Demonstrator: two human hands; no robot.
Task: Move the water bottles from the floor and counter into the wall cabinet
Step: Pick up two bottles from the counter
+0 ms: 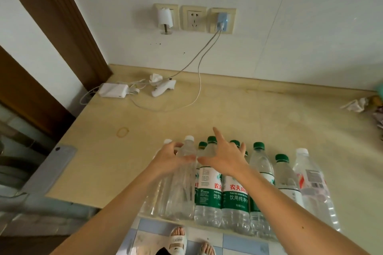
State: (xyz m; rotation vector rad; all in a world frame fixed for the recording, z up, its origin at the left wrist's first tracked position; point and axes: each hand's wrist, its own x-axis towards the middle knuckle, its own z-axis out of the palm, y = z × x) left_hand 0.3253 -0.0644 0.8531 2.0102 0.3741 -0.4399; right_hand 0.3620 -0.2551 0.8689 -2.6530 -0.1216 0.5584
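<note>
Both hands meet on clear (water-filled) bottle [182, 182] among green-capped bottles [236, 188].

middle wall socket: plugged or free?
Free. The middle socket shows bare pin holes; the sockets on either side hold a white plug and a blue charger.

Setting: a lived-in home, likely a kitchen or utility corner. You stand at a beige counter [269, 114] against a white wall, with three sockets [194, 19], a charger [113, 90] and cables [199, 80], crumpled tissues [355, 106], a brown door frame [68, 27], blue-and-white floor tiles [234, 242], and your sandals [178, 241].
</note>
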